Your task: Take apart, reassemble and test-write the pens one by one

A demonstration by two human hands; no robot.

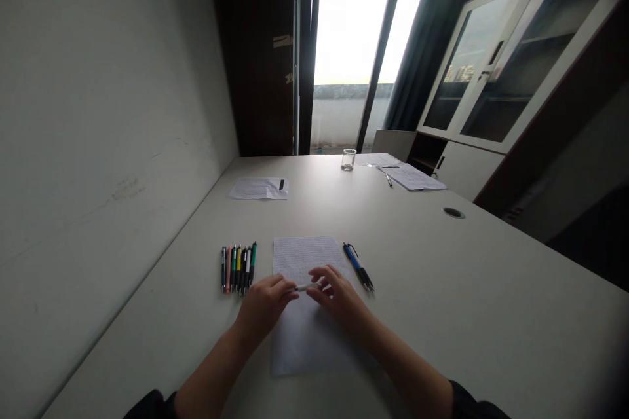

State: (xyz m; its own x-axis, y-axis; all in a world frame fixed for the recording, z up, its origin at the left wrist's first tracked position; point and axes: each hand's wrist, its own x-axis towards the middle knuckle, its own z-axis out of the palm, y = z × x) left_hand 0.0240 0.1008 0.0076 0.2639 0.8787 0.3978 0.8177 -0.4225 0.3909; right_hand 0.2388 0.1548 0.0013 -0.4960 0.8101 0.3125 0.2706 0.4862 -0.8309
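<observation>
White pen (pixel 307 287) lies crosswise — left hand (pixel 269 296) pinching one end, right hand (pixel 336 292) half-curled beside the other, grip unclear.

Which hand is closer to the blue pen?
Right. The right hand is just to the left of the blue pen, without touching it. The left hand is farther off, on the other side of the right hand.

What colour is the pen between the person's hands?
The visible part of the pen is mostly white; best seen in the head view.
</observation>
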